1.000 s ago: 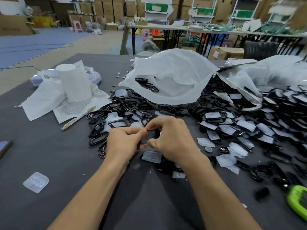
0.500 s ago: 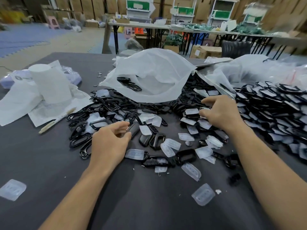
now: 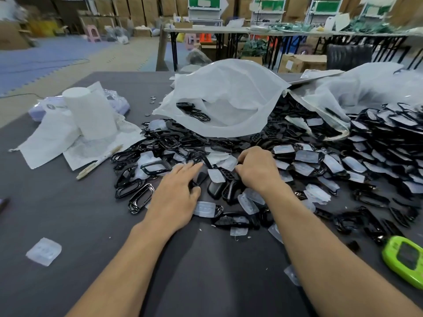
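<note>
left hand (image 3: 175, 197) lies flat with straight fingers on a black shell (image 3: 202, 177) at the near edge of the pile of parts (image 3: 309, 156), likely to steady it, while right hand (image 3: 258, 171) curls into the parts just right, its grasp hidden

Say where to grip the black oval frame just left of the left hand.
The black oval frame lies flat with an open middle, so pinch its lower-left rail from above, one fingertip inside the opening. Come from the bare table side; other frames crowd its far side.
</note>
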Available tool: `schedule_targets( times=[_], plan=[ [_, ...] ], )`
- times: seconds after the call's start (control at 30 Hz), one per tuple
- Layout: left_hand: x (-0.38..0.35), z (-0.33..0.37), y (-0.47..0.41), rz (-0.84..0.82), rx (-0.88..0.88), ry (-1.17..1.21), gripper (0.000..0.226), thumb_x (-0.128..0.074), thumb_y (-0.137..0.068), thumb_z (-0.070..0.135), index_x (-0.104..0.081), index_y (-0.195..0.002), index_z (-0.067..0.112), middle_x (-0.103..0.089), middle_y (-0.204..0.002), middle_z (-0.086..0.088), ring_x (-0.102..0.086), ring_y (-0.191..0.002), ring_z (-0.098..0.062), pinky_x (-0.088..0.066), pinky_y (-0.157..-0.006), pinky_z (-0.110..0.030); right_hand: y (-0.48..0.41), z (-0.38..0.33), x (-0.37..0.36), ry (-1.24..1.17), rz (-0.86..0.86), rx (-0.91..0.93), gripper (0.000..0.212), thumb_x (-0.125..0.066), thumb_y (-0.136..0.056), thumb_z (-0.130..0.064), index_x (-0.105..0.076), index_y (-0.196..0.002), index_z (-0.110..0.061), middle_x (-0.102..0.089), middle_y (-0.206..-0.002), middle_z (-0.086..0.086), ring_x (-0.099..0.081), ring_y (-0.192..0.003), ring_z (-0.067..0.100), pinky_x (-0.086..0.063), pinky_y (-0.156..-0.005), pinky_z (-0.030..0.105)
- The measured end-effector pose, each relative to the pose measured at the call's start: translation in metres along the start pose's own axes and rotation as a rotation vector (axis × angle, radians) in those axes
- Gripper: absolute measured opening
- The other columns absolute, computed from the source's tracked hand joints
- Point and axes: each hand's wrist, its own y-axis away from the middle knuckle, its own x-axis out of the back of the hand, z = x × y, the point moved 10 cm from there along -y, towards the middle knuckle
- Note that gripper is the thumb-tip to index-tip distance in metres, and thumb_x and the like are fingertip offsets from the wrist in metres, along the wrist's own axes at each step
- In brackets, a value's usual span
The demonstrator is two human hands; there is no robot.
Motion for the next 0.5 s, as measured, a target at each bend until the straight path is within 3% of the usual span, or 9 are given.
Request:
schedule_targets(
  times=[0.07, 0.17, 0.27, 0.4, 0.5],
  plan=[
    [0.0, 0.0, -0.002, 0.014, -0.01, -0.054, 0.048, -0.062, -0.1, 0.028, -0.056, -0.147, 0.036, -0.054, -0.152, 0.011, -0.042, -0.144, -0.013, -0.028, -0.123, -0.037, 0.003, 0.003, -0.001, 0.017, 0.025, -0.044, 0.017, -0.061, -0.091, -0.005, -0.076, -0.094, -0.011, -0.074, -0.094, 0.01, -0.068, -0.089, 0.033, -0.058, -0.077, 0.04],
    [0.017, -0.001, 0.002, 0.17, 0.053, -0.077, 0.033, -0.075, -0.091, 0.034, -0.075, -0.124, 0.034, -0.076, -0.121, 0.007, -0.058, -0.116, -0.016, -0.037, -0.114, -0.037, 0.012, 0.013, 0.003, 0.021, 0.07, -0.132, 0.023, -0.054, -0.087, -0.005, -0.074, -0.087, -0.017, -0.072, -0.084, 0.005, -0.066, -0.079, 0.029, -0.05, -0.069, 0.034],
    [0.033, 0.0, 0.009, 0.334, 0.075, -0.156, 0.018, -0.083, -0.081, 0.027, -0.083, -0.099, 0.029, -0.081, -0.091, 0.004, -0.065, -0.097, -0.022, -0.042, -0.106, -0.035, 0.024, 0.014, 0.008, -0.023, 0.135, -0.164, 0.025, -0.051, -0.083, -0.004, -0.072, -0.076, -0.016, -0.068, -0.07, 0.001, -0.061, -0.065, 0.023, -0.045, -0.061, 0.033],
    [0.034, -0.011, 0.006, 0.33, 0.144, -0.111, 0.017, -0.074, -0.088, 0.027, -0.081, -0.103, 0.029, -0.077, -0.112, 0.004, -0.06, -0.122, -0.018, -0.027, -0.116, -0.031, 0.034, 0.003, 0.016, -0.164, 0.216, -0.098, 0.03, -0.044, -0.091, -0.011, -0.065, -0.073, -0.023, -0.067, -0.071, -0.002, -0.062, -0.069, 0.024, -0.049, -0.064, 0.037],
    [0.037, -0.011, 0.005, 0.355, 0.154, 0.023, 0.03, -0.068, -0.092, 0.024, -0.075, -0.121, 0.029, -0.069, -0.129, 0.004, -0.05, -0.135, -0.018, -0.03, -0.115, -0.028, 0.035, -0.004, 0.012, -0.31, 0.207, -0.032, 0.03, -0.044, -0.098, -0.018, -0.064, -0.077, -0.024, -0.066, -0.07, -0.003, -0.061, -0.068, 0.019, -0.05, -0.063, 0.037]
  ],
)
